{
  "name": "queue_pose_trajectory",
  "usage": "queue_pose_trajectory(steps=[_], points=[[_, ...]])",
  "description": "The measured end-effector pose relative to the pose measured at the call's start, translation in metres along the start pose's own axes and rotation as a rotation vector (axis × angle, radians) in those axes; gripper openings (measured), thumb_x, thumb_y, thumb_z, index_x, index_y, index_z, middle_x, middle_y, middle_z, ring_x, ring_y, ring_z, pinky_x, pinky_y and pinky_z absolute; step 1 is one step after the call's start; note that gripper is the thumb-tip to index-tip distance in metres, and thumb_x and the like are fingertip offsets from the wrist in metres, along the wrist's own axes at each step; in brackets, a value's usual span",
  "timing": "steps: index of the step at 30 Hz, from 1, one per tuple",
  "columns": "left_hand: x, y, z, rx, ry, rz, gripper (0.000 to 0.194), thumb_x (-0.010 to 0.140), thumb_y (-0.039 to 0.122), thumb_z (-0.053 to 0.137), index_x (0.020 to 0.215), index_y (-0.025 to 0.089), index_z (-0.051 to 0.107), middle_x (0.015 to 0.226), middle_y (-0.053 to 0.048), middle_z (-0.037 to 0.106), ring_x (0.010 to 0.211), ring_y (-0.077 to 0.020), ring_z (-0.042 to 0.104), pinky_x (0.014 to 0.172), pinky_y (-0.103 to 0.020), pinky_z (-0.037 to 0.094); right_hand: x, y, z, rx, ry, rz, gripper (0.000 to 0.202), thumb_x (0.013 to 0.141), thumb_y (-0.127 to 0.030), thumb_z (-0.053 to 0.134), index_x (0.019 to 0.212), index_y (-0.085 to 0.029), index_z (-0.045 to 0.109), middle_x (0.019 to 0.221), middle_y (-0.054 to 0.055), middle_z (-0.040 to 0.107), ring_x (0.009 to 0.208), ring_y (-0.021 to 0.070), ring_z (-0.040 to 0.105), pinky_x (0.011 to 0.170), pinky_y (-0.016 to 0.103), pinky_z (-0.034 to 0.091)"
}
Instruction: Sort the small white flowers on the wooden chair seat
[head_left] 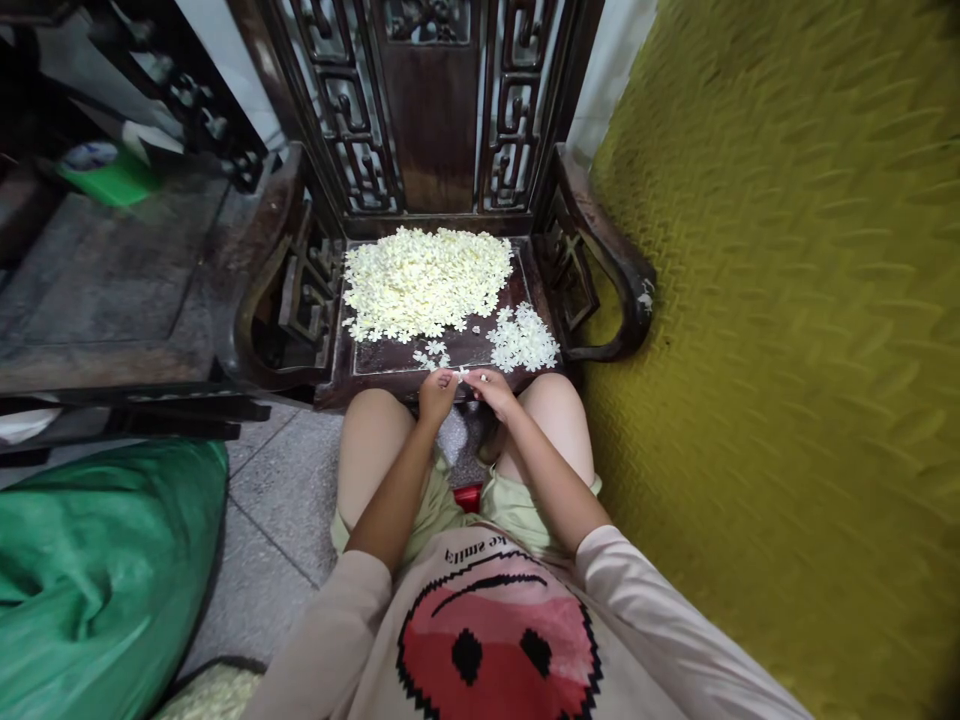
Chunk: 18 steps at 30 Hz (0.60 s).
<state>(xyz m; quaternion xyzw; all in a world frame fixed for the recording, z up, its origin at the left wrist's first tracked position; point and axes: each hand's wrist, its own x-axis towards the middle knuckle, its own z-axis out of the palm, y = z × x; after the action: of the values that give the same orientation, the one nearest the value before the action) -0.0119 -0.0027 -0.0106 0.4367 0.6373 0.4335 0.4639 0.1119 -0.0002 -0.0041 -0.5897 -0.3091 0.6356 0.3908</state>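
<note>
writing: we read only "ke smile" on the shirt (480, 600), upside down at 6 o'clock.
left hand (437, 392): fingers pinched on a small white flower piece (463, 372) at the seat's front edge.
right hand (489, 388): pinched on the same piece, touching the left.
big pile (424, 280): at 12 o'clock on the chair seat (465, 345).
small pile (523, 340): at 1 o'clock.
room: green sack (90, 570) at 8, yellow mat (787, 350) at 3.
</note>
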Motion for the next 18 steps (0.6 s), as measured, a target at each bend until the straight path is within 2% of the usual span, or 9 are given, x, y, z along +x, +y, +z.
queue_pose_trajectory(steps=[2,6,8,13,16,18], points=[[0.001,0.002,-0.001,-0.066,-0.043,-0.059,0.008,0.064,0.024,0.058,0.068,0.016,0.059,0.061,0.002,0.057,0.062,-0.0113,0.053,0.068,-0.024,0.042,0.0,0.001,0.0,-0.021,0.006,-0.003,0.019,0.058,-0.028,0.07,0.067,-0.015,0.061,0.049,-0.007,0.05,0.041,0.0036,0.039,0.044,0.018,0.029],[0.006,0.005,-0.004,-0.275,-0.135,-0.303,0.012,0.06,0.023,0.061,0.069,0.015,0.058,0.06,0.002,0.056,0.057,-0.0095,0.053,0.061,-0.022,0.038,0.001,0.0,-0.004,0.064,-0.055,0.034,0.023,0.057,-0.029,0.071,0.072,-0.015,0.063,0.05,-0.007,0.051,0.042,0.0033,0.039,0.045,0.018,0.029],[0.007,0.006,-0.007,-0.374,-0.21,-0.375,0.016,0.058,0.024,0.063,0.07,0.015,0.057,0.063,0.002,0.057,0.058,-0.009,0.054,0.059,-0.022,0.037,0.002,0.0,-0.005,0.104,-0.094,0.049,0.026,0.056,-0.03,0.073,0.073,-0.015,0.062,0.049,-0.007,0.05,0.043,0.0033,0.039,0.045,0.018,0.028],[0.004,0.008,-0.014,-0.57,-0.382,-0.412,0.019,0.059,0.025,0.062,0.073,0.016,0.055,0.066,0.001,0.057,0.062,-0.0093,0.056,0.062,-0.022,0.039,0.003,0.001,-0.004,0.187,-0.231,0.079,0.029,0.054,-0.031,0.075,0.074,-0.014,0.062,0.052,-0.005,0.053,0.045,0.0032,0.041,0.045,0.016,0.029],[0.003,0.008,-0.014,-0.593,-0.418,-0.401,0.02,0.06,0.027,0.063,0.075,0.016,0.055,0.068,0.001,0.059,0.064,-0.0095,0.057,0.063,-0.021,0.04,0.003,0.001,-0.004,0.21,-0.262,0.101,0.031,0.053,-0.031,0.076,0.074,-0.015,0.062,0.055,-0.004,0.055,0.047,0.0035,0.043,0.046,0.016,0.03],[0.003,0.007,-0.013,-0.555,-0.403,-0.377,0.022,0.061,0.03,0.065,0.076,0.016,0.056,0.07,0.001,0.059,0.064,-0.0088,0.056,0.063,-0.02,0.039,0.003,0.002,-0.005,0.198,-0.243,0.095,0.031,0.052,-0.032,0.077,0.074,-0.014,0.062,0.053,-0.005,0.054,0.047,0.0036,0.042,0.046,0.016,0.03]])
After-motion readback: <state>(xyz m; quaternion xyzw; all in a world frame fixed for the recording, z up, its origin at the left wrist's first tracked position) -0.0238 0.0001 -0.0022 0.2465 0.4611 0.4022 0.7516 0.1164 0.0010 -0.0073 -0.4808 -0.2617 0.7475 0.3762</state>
